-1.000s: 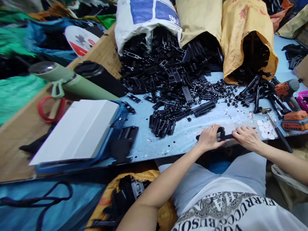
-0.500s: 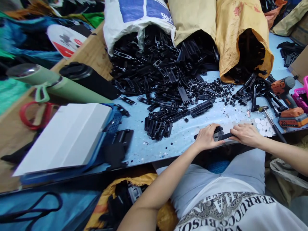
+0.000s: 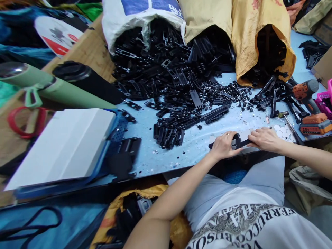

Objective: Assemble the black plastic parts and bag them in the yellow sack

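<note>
At the table's front edge, my left hand (image 3: 225, 146) is closed around a long black plastic part (image 3: 244, 142), whose left end sticks out past the palm. My right hand (image 3: 265, 139) pinches the right end of the same part, fingers on top. The hands cover much of it, so its exact kind is unclear. Beneath lies a light grey plate or strip, with several white round discs (image 3: 283, 132) on it just right of my right hand. A hammer-like tool (image 3: 291, 125) with a dark handle lies further right.
Black plastic parts (image 3: 166, 77) spill from a white sack (image 3: 110, 31) and a tan sack (image 3: 207, 15). A yellow sack (image 3: 243, 45) stands beside them. Small pins (image 3: 225, 94) lie mid-table. An orange cordless drill (image 3: 312, 109) is at right; a white box (image 3: 64, 141) and green tumbler (image 3: 75, 91) at left.
The black part stays in both hands and looks turned slightly, with less of its grey-lit middle showing. The camera view has shifted a little, moving the left-side items leftward.
</note>
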`<move>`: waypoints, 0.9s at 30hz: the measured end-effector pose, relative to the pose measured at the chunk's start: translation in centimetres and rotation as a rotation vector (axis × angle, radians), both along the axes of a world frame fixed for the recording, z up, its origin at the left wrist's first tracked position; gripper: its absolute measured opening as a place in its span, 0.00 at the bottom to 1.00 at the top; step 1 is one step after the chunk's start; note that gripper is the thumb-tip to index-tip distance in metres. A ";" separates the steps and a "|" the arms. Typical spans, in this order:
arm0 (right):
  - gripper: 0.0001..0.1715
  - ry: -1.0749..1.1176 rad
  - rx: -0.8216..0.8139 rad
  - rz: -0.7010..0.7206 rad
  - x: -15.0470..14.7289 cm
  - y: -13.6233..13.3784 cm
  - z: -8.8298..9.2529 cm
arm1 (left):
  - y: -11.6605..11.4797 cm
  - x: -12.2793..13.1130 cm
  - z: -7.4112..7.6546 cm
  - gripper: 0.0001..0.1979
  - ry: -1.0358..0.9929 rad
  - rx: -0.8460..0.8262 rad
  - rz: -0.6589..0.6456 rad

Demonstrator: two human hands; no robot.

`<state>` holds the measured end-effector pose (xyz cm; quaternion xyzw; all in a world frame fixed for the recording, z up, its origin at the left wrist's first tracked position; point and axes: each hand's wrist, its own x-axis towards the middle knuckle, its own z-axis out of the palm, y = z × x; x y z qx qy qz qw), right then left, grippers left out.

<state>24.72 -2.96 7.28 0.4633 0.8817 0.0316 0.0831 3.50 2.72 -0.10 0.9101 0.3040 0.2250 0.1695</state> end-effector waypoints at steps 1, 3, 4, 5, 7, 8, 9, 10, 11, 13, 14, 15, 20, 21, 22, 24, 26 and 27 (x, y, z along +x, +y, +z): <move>0.23 -0.003 0.024 -0.001 0.0 -0.1 -0.1 | 0.0 0.0 0.0 0.31 -0.001 -0.002 0.005; 0.23 0.000 0.061 0.002 0.1 -0.2 -0.4 | 0.2 -0.1 0.2 0.32 -0.002 -0.039 0.003; 0.24 0.007 0.059 0.002 0.1 -0.1 -0.6 | 0.5 -0.1 0.4 0.32 0.011 -0.080 -0.010; 0.25 0.015 0.044 -0.008 0.2 -0.1 -0.8 | 1.0 0.0 0.6 0.33 0.035 -0.133 -0.029; 0.28 0.035 -0.018 -0.056 0.5 0.3 -1.4 | 2.3 0.5 1.0 0.32 0.112 -0.244 -0.097; 0.29 0.045 -0.062 -0.089 0.7 0.6 -1.8 | 3.1 0.9 1.3 0.30 0.149 -0.284 -0.151; 0.29 0.052 -0.108 -0.127 0.9 1.0 -2.2 | 4.0 1.3 1.5 0.28 0.178 -0.310 -0.208; 0.28 0.057 -0.151 -0.167 1.1 1.3 -2.6 | 4.9 1.5 1.7 0.26 0.198 -0.325 -0.254; 0.27 0.062 -0.190 -0.203 1.3 1.6 -3.0 | 5.7 1.7 2.0 0.25 0.213 -0.336 -0.285; 0.26 0.077 -0.250 -0.271 1.7 2.3 -3.9 | 6.8 1.3 2.4 0.26 0.240 -0.373 -0.278; 0.26 0.095 -0.275 -0.300 1.8 2.5 -4.3 | 7.1 0.7 2.7 0.28 0.256 -0.398 -0.247; 0.25 0.123 -0.298 -0.320 2.0 2.8 -4.6 | 7.2 -0.1 2.9 0.31 0.272 -0.411 -0.212; 0.25 0.306 -0.331 -0.352 2.7 3.9 -5.0 | 4.8 -4.5 3.3 0.25 0.421 -0.272 0.016; 0.26 0.338 -0.309 -0.374 2.7 4.1 -4.8 | 4.2 -5.0 3.3 0.20 0.443 -0.246 0.054; 0.26 0.360 -0.283 -0.398 2.6 4.3 -4.6 | 3.7 -5.4 3.2 0.17 0.453 -0.228 0.078; 0.27 0.357 -0.247 -0.425 2.2 4.5 -4.3 | 3.2 -5.6 3.1 0.15 0.445 -0.197 0.105; 0.28 0.292 -0.248 -0.399 1.4 4.5 -4.3 | 3.2 -5.5 2.8 0.16 0.440 -0.180 0.121; 0.28 0.249 -0.254 -0.380 1.0 4.5 -4.4 | 3.4 -5.5 2.7 0.16 0.438 -0.179 0.123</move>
